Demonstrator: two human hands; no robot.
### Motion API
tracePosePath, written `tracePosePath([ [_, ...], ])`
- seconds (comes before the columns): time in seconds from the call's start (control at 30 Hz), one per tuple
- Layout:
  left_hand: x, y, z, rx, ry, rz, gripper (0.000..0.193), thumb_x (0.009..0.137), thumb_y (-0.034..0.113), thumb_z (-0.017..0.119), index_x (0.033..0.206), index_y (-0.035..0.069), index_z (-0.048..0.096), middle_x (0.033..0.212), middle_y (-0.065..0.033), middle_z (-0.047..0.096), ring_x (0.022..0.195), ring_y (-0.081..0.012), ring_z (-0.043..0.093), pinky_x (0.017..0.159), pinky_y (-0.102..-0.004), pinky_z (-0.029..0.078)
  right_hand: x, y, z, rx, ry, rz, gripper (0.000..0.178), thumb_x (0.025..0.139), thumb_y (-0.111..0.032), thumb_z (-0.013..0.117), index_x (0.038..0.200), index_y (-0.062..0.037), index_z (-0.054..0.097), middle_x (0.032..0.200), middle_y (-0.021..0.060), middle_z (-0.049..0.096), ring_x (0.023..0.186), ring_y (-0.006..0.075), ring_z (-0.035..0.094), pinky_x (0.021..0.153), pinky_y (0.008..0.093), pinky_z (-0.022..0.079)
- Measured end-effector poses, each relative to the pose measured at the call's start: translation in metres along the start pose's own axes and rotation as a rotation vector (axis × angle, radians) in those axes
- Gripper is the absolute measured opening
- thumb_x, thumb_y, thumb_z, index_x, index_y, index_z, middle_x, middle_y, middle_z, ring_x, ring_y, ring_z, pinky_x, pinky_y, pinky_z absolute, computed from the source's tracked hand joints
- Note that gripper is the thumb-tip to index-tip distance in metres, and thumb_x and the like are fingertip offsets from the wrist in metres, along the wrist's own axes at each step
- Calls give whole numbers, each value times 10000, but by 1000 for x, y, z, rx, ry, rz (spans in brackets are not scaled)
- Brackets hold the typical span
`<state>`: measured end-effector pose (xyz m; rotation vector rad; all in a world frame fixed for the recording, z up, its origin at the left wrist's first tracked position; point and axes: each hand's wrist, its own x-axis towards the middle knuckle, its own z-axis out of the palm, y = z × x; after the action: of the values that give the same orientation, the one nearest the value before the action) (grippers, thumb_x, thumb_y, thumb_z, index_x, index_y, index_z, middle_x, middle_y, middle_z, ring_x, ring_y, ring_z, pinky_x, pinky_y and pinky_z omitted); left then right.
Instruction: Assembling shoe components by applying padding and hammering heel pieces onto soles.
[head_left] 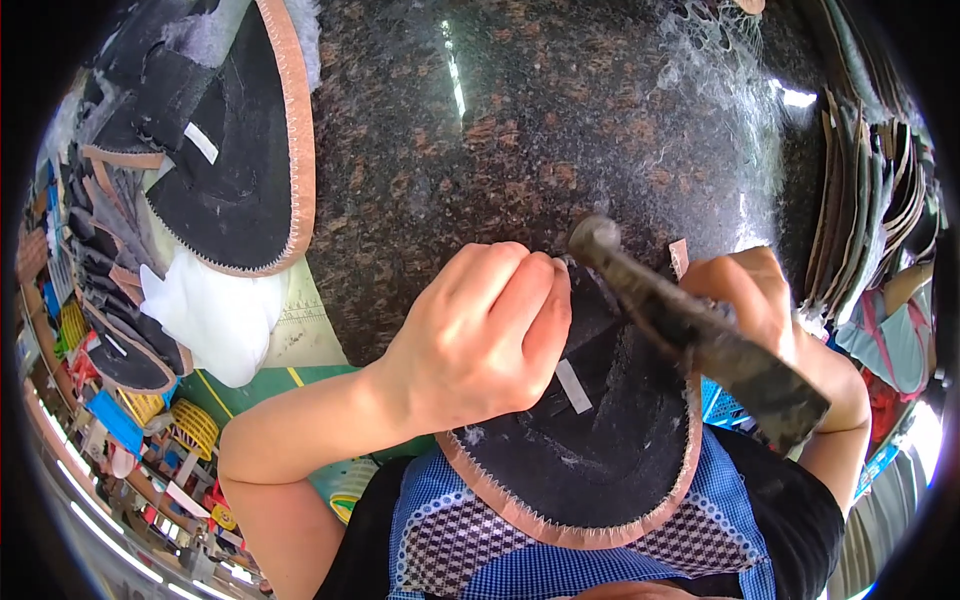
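Observation:
A black shoe upper with a tan, zigzag-stitched rim lies in front of me, its rounded end toward my body. A small white label is on it. My left hand is closed around its far left edge, with the fingertips hidden underneath. My right hand is wrapped around the handle of a hammer. The worn metal head is held above the upper's right side, its rounded end pointing at the far edge. Most of the handle is hidden by the head and fingers.
The speckled dark stone tabletop stretches ahead. A similar black upper lies at the left, above white wadding. Stacked dark pieces stand at the right edge. Pale fibres cling to the far right. A yellow basket sits lower left.

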<state>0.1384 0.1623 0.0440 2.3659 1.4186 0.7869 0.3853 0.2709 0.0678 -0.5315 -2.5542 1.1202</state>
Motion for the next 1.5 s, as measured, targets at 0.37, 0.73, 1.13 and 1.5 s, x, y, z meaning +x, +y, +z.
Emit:
tracePosePath([
  [0.37, -6, -8, -1, -100, 44, -91, 259, 660, 22, 839, 900, 10, 744, 838, -43, 627, 805, -246, 623, 711, -369, 501, 2, -7, -1, -64, -212, 7, 183, 835, -145, 709, 898, -45, 570, 572, 60, 514, 478, 290, 591, 438, 400, 461],
  [0.73, -13, -9, 2, -146, 82, -90, 238, 668, -6, 808, 896, 6, 740, 842, -49, 632, 768, -235, 628, 655, -349, 512, -3, -10, -9, -45, -177, 49, 203, 859, -183, 710, 965, -45, 606, 708, 50, 592, 445, 206, 574, 425, 384, 461],
  [1.13, 11, -42, -14, -409, -89, -143, 238, 723, 64, 836, 941, 29, 747, 854, -49, 655, 780, -231, 629, 685, -358, 507, 3, -2, -13, 112, -230, 220, 230, 882, -76, 701, 1061, 37, 611, 696, 159, 662, 550, 311, 658, 503, 383, 526],
  [1.5, 2, -34, -22, -188, -172, -96, 168, 721, 35, 792, 871, -1, 727, 862, -74, 660, 781, -250, 662, 634, -339, 536, 28, -21, -16, -76, -294, 177, 253, 809, -129, 747, 935, -36, 549, 553, 114, 549, 457, 344, 590, 427, 437, 454],
])
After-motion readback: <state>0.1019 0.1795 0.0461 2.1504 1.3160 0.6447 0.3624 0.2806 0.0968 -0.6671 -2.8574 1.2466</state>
